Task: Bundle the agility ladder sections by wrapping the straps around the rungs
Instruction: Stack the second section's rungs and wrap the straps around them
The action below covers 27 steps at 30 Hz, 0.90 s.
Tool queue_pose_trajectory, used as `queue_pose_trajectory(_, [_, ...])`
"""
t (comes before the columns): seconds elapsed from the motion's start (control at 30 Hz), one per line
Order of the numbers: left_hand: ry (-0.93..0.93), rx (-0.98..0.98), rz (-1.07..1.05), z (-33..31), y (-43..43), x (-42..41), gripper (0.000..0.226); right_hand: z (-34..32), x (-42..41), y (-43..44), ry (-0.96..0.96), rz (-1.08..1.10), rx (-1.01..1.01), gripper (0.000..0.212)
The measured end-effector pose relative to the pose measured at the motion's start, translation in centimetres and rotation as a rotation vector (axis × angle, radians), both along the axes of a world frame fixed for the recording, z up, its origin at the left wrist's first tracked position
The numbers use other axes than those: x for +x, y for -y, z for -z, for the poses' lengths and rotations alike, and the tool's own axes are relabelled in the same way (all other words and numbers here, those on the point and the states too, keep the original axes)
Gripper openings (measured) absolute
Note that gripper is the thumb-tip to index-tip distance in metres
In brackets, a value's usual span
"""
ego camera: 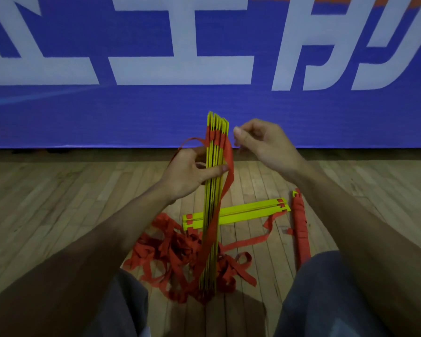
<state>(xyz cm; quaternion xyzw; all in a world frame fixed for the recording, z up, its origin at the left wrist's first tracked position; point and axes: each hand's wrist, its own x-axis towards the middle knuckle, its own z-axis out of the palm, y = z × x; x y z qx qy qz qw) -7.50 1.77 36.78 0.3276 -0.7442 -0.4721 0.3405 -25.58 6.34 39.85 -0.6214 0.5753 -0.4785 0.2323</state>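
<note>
One stack of rungs stood upright on floor, left hand clamped round middle. Right hand fingertips pinched beside top; strap in pinch unclear. Good wrap likely needed stack squared, strap flat, taut, turns tight.

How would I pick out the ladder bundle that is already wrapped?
On the wooden floor below the blue banner, look just ahead of the person's right knee. A slim wrapped bundle lies there, wound in red strap with only a yellow tip showing. The flat rungs beside it and the upright stack in the left hand show mostly bare yellow.
</note>
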Motion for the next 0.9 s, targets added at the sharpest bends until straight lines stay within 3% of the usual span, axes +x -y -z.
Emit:
queue_pose_trajectory(0.1, [-0.020, -0.047, -0.043, -0.3, 0.4, 0.3, 0.015, 0.4, 1.1, -0.5, -0.139, -0.072, 0.089, 0.040])
queue_pose_trajectory(0.23, [-0.029, -0.068, -0.052, -0.5, 0.9, 0.8, 0.015, 0.5, 1.6, -0.3, -0.201, -0.086, 0.049, 0.025])
queue_pose_trajectory(0.43, [0.032, -0.137, -0.122, -0.5, 1.7, 2.6, 0.015, -0.8, 1.0, -0.9, -0.023, -0.113, 0.030, 0.027])
queue_pose_trajectory(0.53, [-0.033, -0.086, -0.180, -0.9, 2.2, 4.0, 0.013, 0.0, 0.6, -1.0, 0.035, -0.197, 0.171, 0.026])
queue_pose_trajectory(0.7, [-0.175, -0.019, -0.269, -1.4, 2.3, 5.2, 0.009, 3.1, 2.3, -0.1, -0.279, -0.165, 0.370, 0.029])
queue_pose_trajectory(0.8, [-0.211, -0.003, -0.290, -1.6, 2.2, 5.3, 0.008, 4.3, 4.1, 0.5, -0.423, -0.282, 0.411, 0.051])
queue_pose_trajectory(0.9, [-0.246, 0.014, -0.294, -1.9, 2.2, 4.9, 0.008, 4.9, 5.9, 0.9, -0.351, -0.314, 0.418, 0.054])
